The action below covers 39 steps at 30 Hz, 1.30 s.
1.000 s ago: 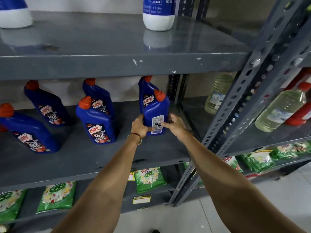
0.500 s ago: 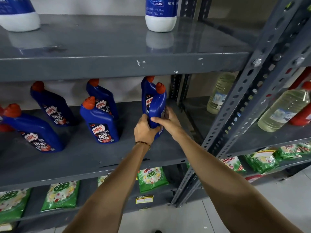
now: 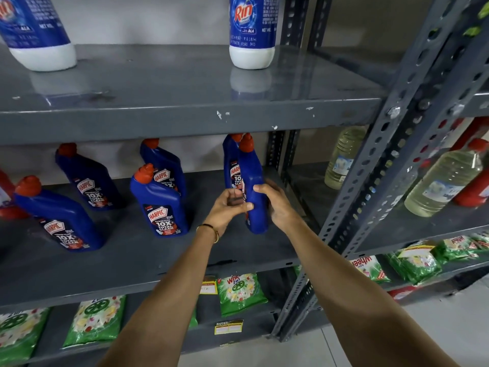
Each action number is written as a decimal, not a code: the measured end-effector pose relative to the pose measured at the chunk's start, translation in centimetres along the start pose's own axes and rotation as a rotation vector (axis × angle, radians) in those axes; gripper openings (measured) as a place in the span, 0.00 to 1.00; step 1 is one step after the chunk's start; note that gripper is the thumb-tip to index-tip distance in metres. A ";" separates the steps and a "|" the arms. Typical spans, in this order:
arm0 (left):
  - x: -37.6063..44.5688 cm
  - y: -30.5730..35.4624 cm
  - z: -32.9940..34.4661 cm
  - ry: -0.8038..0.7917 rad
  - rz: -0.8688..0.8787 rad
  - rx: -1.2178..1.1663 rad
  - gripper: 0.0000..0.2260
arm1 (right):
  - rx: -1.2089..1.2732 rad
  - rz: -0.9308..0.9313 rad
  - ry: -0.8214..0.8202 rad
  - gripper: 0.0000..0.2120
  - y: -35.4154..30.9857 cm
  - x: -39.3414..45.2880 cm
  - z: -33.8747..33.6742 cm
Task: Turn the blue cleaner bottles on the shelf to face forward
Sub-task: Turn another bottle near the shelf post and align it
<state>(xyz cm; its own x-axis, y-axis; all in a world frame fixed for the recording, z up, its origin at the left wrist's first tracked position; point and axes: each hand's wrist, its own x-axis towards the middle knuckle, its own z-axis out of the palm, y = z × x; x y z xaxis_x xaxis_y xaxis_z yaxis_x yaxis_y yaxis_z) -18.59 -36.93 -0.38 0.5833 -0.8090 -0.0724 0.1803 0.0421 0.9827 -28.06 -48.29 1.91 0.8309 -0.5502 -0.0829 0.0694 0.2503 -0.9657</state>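
Observation:
Several blue cleaner bottles with red caps stand on the grey middle shelf (image 3: pixel 137 271). The front right bottle (image 3: pixel 252 176) is edge-on to me, its narrow side showing. My left hand (image 3: pixel 227 205) grips its left side and my right hand (image 3: pixel 275 202) wraps its right side. Right behind it stands another bottle (image 3: pixel 231 165) with its label partly visible. Left of these, a bottle (image 3: pixel 160 202) faces forward, with one (image 3: pixel 165 165) behind it. Two more (image 3: pixel 90 178) (image 3: pixel 59 215) stand further left, labels forward.
A grey upper shelf (image 3: pixel 185 120) overhangs the bottles, carrying two white-based blue bottles (image 3: pixel 251 30). A perforated steel post (image 3: pixel 370 165) rises just right of my hands. Clear liquid bottles (image 3: pixel 444 178) fill the right bay. Green detergent packs (image 3: pixel 238 292) lie on the lower shelf.
The front right bottle has rotated from showing its back label to edge-on. Both hands have shifted around it, staying on its sides. The camera moved closer and tilted up.

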 end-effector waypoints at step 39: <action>0.1 -3.4 1.1 0.471 -0.008 0.454 0.17 | -0.144 0.165 0.170 0.19 5.6 1.5 -2.9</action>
<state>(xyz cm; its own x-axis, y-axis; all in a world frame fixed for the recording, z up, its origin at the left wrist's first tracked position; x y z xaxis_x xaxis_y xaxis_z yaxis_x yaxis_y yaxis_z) -20.04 -37.84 -3.51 0.8864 -0.4607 -0.0460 -0.1057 -0.2981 0.9487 -28.02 -50.09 -4.32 0.7193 -0.6400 -0.2703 -0.1484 0.2385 -0.9597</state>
